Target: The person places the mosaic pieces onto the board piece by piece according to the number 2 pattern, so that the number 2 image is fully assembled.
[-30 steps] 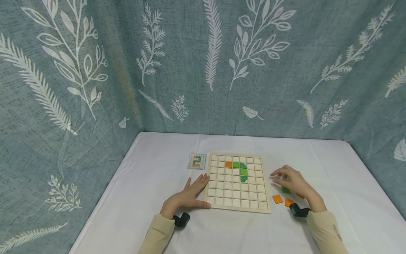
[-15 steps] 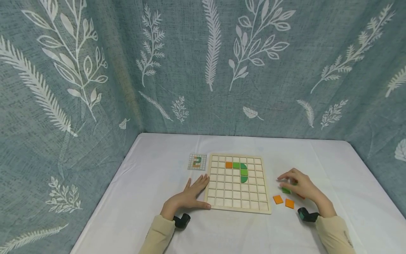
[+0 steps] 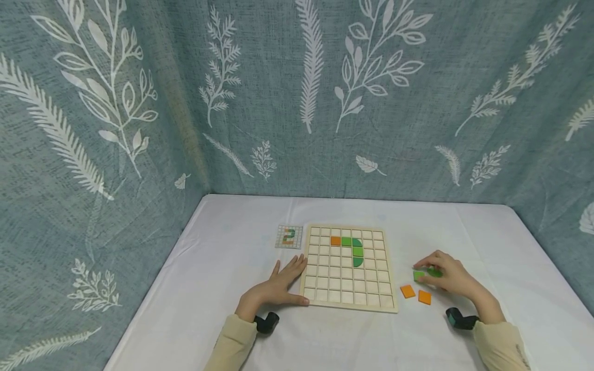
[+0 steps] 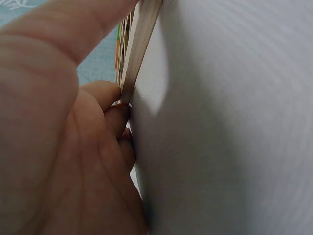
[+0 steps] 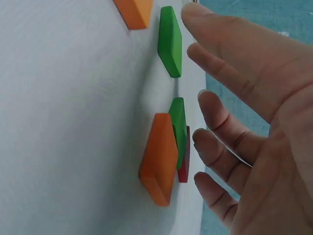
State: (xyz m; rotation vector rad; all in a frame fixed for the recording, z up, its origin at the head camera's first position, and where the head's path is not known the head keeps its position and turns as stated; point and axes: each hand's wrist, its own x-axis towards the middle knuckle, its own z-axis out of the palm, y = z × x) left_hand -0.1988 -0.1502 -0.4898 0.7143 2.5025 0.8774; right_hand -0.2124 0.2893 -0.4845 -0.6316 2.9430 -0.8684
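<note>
My left hand (image 3: 276, 288) lies spread at the left edge of the wooden grid board (image 3: 325, 283), fingertips and thumb against its frame. In the left wrist view its fingers touch the board's side. On the board, an orange square, two green squares and two rounded green pieces form a hook. My right hand (image 3: 450, 278) hovers over loose tiles right of the board, thumb and index fingertip close around a bright green square tile (image 3: 418, 276). In the right wrist view the fingers stand loosely bent beside that tile, with an orange tile (image 5: 160, 161) and another green tile (image 5: 179, 129) below.
Two orange square tiles (image 3: 408, 291) lie between the board and my right wrist. A dark red tile (image 5: 184, 169) peeks out behind the green one. A small pattern card (image 3: 289, 236) lies left of the board. Patterned curtains (image 3: 278, 103) border the white-covered table.
My right hand has moved to the right and nearer me, from beside the board to over the green tiles, bringing the orange tiles fully into view. My left hand stays put.
</note>
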